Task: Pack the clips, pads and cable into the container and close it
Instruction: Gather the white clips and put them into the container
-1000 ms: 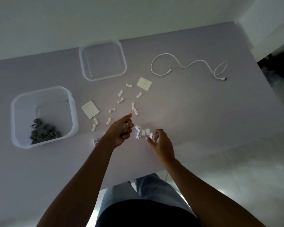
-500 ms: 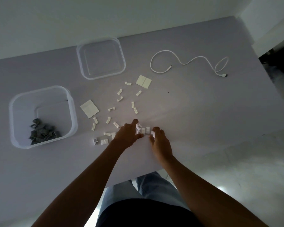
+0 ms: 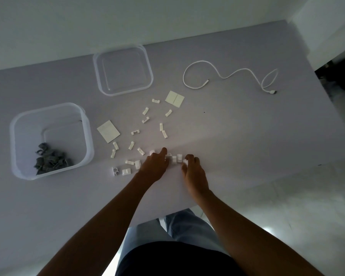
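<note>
On the table (image 3: 237,136), the left hand (image 3: 153,168) and the right hand (image 3: 193,172) sit on a little bunch of white clips (image 3: 174,159). The left fingers curl on the clips; the right fingertips pinch one. More clips (image 3: 145,121) and two pads (image 3: 108,131) lie just past the hands. The open container (image 3: 14,136), with grey clips (image 3: 50,161) inside, is left of them. Its lid (image 3: 123,70) and the cable (image 3: 230,75) lie farther back.

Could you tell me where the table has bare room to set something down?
Bare table lies between the cable and the near edge, and left, nearer than the container. Clips crowd the middle, around both hands.
</note>
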Tool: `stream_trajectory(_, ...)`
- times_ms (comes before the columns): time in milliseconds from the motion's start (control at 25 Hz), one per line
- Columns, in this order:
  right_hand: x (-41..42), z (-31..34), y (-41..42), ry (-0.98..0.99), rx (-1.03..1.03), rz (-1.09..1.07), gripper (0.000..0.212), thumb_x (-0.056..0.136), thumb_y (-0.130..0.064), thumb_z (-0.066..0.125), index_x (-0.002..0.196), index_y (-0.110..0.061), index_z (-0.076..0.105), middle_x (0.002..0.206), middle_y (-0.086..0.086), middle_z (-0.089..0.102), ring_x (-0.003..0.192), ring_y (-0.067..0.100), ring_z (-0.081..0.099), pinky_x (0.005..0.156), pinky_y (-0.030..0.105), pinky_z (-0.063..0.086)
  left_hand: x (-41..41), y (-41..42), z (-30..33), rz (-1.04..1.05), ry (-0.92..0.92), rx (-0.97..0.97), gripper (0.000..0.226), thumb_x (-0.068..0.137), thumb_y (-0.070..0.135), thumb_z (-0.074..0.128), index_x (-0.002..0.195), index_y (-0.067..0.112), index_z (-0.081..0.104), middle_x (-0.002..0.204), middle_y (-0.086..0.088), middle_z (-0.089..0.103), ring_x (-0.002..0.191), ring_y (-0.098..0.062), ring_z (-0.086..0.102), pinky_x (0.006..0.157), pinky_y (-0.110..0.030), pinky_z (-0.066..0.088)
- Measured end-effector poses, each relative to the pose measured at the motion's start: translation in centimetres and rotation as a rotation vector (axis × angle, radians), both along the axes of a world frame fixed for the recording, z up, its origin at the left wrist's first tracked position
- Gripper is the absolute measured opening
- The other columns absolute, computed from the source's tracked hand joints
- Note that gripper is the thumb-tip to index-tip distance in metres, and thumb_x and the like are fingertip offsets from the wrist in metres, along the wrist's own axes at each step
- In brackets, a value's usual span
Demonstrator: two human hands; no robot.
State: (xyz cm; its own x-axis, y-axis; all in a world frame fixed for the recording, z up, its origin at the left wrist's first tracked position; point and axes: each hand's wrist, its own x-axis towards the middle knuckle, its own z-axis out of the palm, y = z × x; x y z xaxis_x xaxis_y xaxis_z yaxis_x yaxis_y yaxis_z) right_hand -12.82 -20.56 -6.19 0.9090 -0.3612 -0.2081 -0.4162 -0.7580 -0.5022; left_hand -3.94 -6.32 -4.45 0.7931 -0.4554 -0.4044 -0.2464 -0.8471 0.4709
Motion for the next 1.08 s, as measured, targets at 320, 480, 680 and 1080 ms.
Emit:
stream_trajectory(320, 2.0, 2.1, -0.5, -0.103, 0.515, -0.329, 0.022, 0.093, -0.028, 0.063, 0.106, -0.010, 0.058, 0.094, 0.003, 0.062, 0.078, 0.011, 0.060, 0.067, 0.017, 0.053, 0.9, 1.0, 2.9, 0.303, 0.237, -0.301, 0.022, 0.101, 0.033, 0.046, 0.111, 0.014, 0.048, 0.071, -0.012, 0.069, 0.060, -0.017, 0.067, 0.059, -0.029, 0.052)
stream_trajectory(480, 6.5, 6.7, 1.2, -0.041, 1.334, -0.557, 0.010, 0.094, -0.020, 0.060, 0.086, -0.014, 0.061, 0.070, 0.002, 0.051, 0.057, 0.013, 0.046, 0.049, 0.023, 0.039, 2.9, 3.6, 7.3, 0.562, 0.552, -0.577, 0.018, 0.101, 0.033, 0.047, 0.107, 0.017, 0.054, 0.074, -0.015, 0.066, 0.045, -0.016, 0.044, 0.044, -0.024, 0.033)
stream_trajectory(680, 12.5, 10.8, 6.6, 0.085, 1.779, -0.400, 0.005, 0.091, -0.016, 0.055, 0.091, -0.012, 0.057, 0.069, 0.003, 0.043, 0.048, 0.010, 0.035, 0.050, 0.021, 0.033, 4.9, 11.5, 11.0, 0.744, 0.623, -0.842, 0.013, 0.099, 0.022, 0.044, 0.093, 0.012, 0.050, 0.069, -0.014, 0.059, 0.044, -0.014, 0.033, 0.045, -0.023, 0.022)
stream_trajectory(1080, 20.0, 13.4, 21.1, 0.409, 1.498, -0.034, 0.013, 0.091, -0.020, 0.052, 0.080, -0.014, 0.056, 0.073, 0.005, 0.053, 0.046, 0.013, 0.044, 0.038, 0.019, 0.027, 7.4, 27.8, 10.4, 1.236, 0.497, -0.955, 0.018, 0.086, 0.030, 0.047, 0.087, 0.013, 0.053, 0.062, -0.007, 0.057, 0.041, -0.013, 0.032, 0.040, -0.018, 0.023)
